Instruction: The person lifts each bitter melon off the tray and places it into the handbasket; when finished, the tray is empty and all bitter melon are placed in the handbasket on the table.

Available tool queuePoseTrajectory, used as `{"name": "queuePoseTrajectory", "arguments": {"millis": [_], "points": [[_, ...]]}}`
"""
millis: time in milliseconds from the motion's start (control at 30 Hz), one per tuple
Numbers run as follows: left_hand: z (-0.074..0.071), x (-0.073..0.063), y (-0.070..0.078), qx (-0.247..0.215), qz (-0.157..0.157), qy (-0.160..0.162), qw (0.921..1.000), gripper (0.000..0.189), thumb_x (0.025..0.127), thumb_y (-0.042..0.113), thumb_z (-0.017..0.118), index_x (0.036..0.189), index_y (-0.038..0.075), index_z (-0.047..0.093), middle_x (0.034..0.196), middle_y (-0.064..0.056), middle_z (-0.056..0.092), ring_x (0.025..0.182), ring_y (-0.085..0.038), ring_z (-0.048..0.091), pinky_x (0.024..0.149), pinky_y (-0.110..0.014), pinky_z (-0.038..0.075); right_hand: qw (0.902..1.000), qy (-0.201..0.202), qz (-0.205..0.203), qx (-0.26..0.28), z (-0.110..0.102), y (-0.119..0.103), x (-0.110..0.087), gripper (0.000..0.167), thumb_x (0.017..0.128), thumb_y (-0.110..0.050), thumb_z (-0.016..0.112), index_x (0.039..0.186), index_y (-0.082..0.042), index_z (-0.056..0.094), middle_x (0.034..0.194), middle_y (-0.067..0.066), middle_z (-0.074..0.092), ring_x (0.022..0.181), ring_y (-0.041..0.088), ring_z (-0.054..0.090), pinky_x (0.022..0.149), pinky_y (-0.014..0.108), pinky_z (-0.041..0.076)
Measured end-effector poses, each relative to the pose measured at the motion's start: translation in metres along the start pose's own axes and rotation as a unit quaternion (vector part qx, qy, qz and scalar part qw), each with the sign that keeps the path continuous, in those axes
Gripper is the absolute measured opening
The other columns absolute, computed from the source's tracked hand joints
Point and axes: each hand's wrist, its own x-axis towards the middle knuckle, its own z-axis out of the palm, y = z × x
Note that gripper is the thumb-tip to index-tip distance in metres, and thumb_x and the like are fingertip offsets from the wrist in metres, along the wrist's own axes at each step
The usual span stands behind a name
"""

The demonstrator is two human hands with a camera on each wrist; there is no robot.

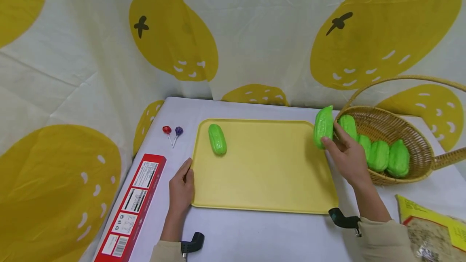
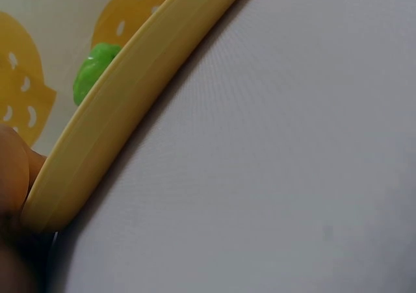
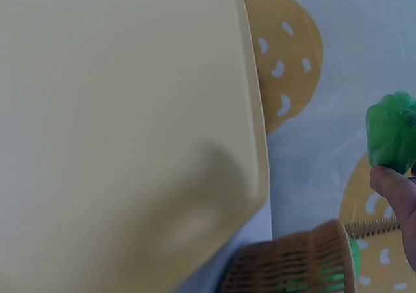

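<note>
My right hand (image 1: 349, 157) grips a bumpy green toy vegetable (image 1: 323, 126) with a pointed tip, thumb on its near side, above the right edge of the yellow tray (image 1: 269, 173). In the right wrist view this green piece (image 3: 391, 130) shows at the right edge, over the thumb. My left hand (image 1: 181, 187) rests against the tray's left edge, fingers fairly straight along the rim. A second green toy vegetable (image 1: 217, 139) lies on the tray's upper left. Several more green toy vegetables (image 1: 378, 155) lie in the wicker basket (image 1: 418, 132) beside my right hand.
Left of the tray lie a red lollipop (image 1: 166, 129), a purple lollipop (image 1: 178, 131) and a long red box (image 1: 134, 205). A yellow bag (image 1: 433, 225) with a see-through window lies at the lower right. Behind the table hangs a fruit-print cloth (image 1: 255, 31).
</note>
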Motion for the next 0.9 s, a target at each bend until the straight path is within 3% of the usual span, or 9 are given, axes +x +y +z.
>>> {"name": "queuePoseTrajectory", "arguments": {"millis": [333, 500, 700, 900], "points": [[-0.003, -0.001, 0.0, 0.005, -0.003, -0.001, 1.0, 0.045, 0.108, 0.012, 0.048, 0.152, 0.01, 0.048, 0.158, -0.006, 0.049, 0.15, -0.024, 0.041, 0.124, -0.045, 0.037, 0.9981, 0.048, 0.009, -0.036, -0.028, 0.016, -0.001, 0.068, 0.102, -0.032, 0.061, 0.161, -0.015, 0.031, 0.154, 0.029, 0.04, 0.094, -0.032, 0.046, 0.077, -0.006, 0.041], [-0.002, 0.0, -0.002, 0.0, 0.003, -0.002, 1.0, 0.045, 0.108, 0.012, 0.048, 0.152, 0.009, 0.047, 0.158, -0.007, 0.049, 0.15, -0.025, 0.041, 0.125, -0.045, 0.036, 0.9981, 0.048, 0.017, -0.034, -0.039, 0.024, -0.002, 0.067, 0.104, -0.032, 0.059, 0.162, -0.017, 0.028, 0.159, 0.026, 0.034, 0.107, -0.026, 0.049, 0.079, -0.006, 0.042], [0.0, 0.001, -0.003, 0.001, 0.002, -0.002, 1.0, 0.045, 0.108, 0.013, 0.048, 0.152, 0.01, 0.048, 0.158, -0.006, 0.049, 0.15, -0.024, 0.041, 0.124, -0.045, 0.037, 0.9948, 0.06, 0.061, -0.055, -0.055, 0.034, -0.004, 0.067, 0.103, -0.04, 0.057, 0.162, -0.028, 0.026, 0.165, 0.015, 0.029, 0.124, -0.015, 0.048, 0.078, -0.007, 0.04], [0.0, 0.001, -0.002, -0.001, 0.006, 0.0, 1.0, 0.044, 0.108, 0.013, 0.048, 0.152, 0.009, 0.048, 0.157, -0.007, 0.05, 0.15, -0.025, 0.042, 0.124, -0.045, 0.037, 0.991, 0.082, 0.084, -0.063, -0.065, 0.044, -0.006, 0.067, 0.103, -0.041, 0.057, 0.161, -0.025, 0.029, 0.16, 0.021, 0.032, 0.116, -0.02, 0.049, 0.076, -0.007, 0.041]]}}
